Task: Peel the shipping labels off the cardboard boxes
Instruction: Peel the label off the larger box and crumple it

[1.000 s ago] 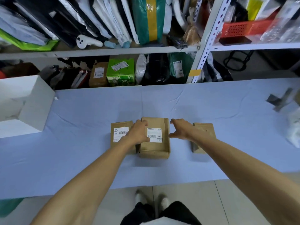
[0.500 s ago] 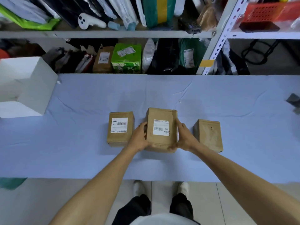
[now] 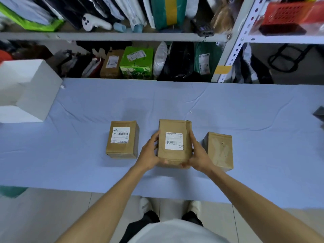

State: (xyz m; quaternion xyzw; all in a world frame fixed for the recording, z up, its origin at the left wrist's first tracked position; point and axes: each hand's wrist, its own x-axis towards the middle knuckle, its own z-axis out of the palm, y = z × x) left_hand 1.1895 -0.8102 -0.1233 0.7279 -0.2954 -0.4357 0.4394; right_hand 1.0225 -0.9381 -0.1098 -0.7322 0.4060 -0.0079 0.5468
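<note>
Three brown cardboard boxes stand in a row on the blue table [image 3: 87, 163]. The middle box [image 3: 173, 127] carries a white shipping label [image 3: 174, 140] on top. My left hand [image 3: 149, 153] grips its left side and my right hand [image 3: 199, 155] grips its right side, thumbs at the near edge. The left box [image 3: 122, 139] also has a white label [image 3: 121, 135] on top. On the right box [image 3: 219, 151] I see no label, only pale scuffed patches.
A white open box [image 3: 29, 88] sits at the table's left end. A shelf rack [image 3: 233, 41] packed with parcels and bags runs behind the table. A dark object [image 3: 320, 113] pokes in at the right edge. My feet stand below the table's near edge.
Both hands went from the top of the middle box to its sides and now grip it; the box sits slightly nearer and apart from the left box. The camera tilted down.
</note>
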